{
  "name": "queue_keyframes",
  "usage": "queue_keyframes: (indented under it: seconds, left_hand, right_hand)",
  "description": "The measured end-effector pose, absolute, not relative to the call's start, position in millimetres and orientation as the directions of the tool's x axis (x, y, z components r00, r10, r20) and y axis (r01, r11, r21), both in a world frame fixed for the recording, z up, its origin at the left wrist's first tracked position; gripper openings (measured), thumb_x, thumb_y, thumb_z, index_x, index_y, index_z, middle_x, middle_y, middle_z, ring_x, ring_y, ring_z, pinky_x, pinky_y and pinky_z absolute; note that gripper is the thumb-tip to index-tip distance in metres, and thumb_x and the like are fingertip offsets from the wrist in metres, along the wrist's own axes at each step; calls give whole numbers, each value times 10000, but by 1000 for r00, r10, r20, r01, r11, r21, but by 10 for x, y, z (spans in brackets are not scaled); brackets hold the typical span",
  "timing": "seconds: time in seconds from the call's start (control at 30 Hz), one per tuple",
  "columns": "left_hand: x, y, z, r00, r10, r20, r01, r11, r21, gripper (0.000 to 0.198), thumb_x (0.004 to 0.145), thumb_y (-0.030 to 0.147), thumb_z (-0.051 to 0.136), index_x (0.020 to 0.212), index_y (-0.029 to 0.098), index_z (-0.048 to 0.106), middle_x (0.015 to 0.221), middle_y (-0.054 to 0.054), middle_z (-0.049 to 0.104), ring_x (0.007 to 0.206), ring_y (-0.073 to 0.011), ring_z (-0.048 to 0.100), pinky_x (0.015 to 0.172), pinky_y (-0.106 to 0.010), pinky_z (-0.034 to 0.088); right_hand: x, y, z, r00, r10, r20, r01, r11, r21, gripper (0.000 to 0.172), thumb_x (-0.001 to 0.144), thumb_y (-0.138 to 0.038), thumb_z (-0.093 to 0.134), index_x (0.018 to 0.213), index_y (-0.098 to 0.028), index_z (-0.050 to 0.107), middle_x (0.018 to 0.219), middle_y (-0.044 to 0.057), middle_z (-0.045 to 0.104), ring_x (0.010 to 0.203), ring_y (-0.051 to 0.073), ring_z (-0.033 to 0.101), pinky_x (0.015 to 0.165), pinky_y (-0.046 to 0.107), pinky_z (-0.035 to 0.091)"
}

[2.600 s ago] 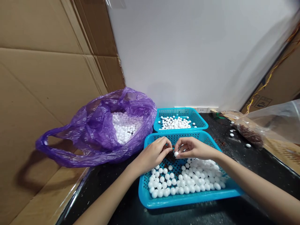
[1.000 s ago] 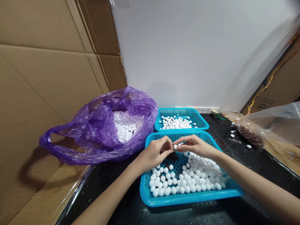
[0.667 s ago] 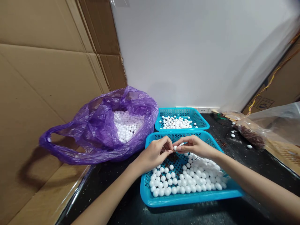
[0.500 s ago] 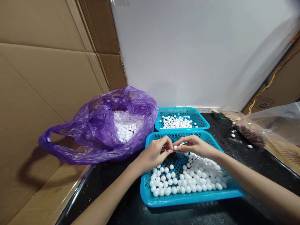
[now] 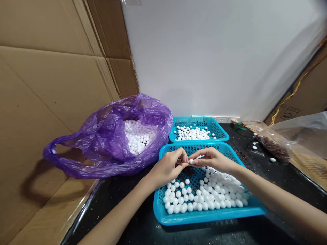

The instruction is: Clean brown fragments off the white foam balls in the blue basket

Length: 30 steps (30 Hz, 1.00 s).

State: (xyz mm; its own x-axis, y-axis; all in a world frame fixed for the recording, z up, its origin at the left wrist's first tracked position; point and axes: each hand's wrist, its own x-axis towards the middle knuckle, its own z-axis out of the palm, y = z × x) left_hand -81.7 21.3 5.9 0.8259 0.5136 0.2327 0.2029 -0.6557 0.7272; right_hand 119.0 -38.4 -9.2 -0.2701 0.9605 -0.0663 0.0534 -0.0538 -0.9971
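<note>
Over the front blue basket [image 5: 199, 219], my two hands meet fingertip to fingertip. A small white ball [image 5: 191, 161] is pinched between the thumb and fingers of my right hand [image 5: 217, 161]. My left hand [image 5: 167, 167] is closed in a pinch right beside that ball; what its fingertips hold, if anything, is too small to make out. Beneath the hands, many white balls [image 5: 217, 195] fill the right and front of the basket. Dark reddish-brown bits [image 5: 188, 171] lie on its floor, partly covered by my left hand.
Behind stands a second blue basket [image 5: 222, 136] with smaller white pieces. To the left, a purple plastic bag [image 5: 102, 136] gapes around more white balls. A clear bag of brown bits [image 5: 276, 148] and a few loose white pieces [image 5: 272, 159] lie on the black tabletop [image 5: 281, 190] at right.
</note>
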Motion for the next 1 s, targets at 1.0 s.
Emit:
queue_keyframes:
  seconds: [1.0]
  left_hand:
    - [-793,202,67,758,618,207,288,-602,744,83,826,231,569,901,199,583,821,7,635,734,-140,609,630,-230,482]
  right_hand:
    - [1155,-372,-64,-74,997,22,62,27,-998,231,747,-374,689,880,-187,667,896,48,660,778,166,631,690,299,517]
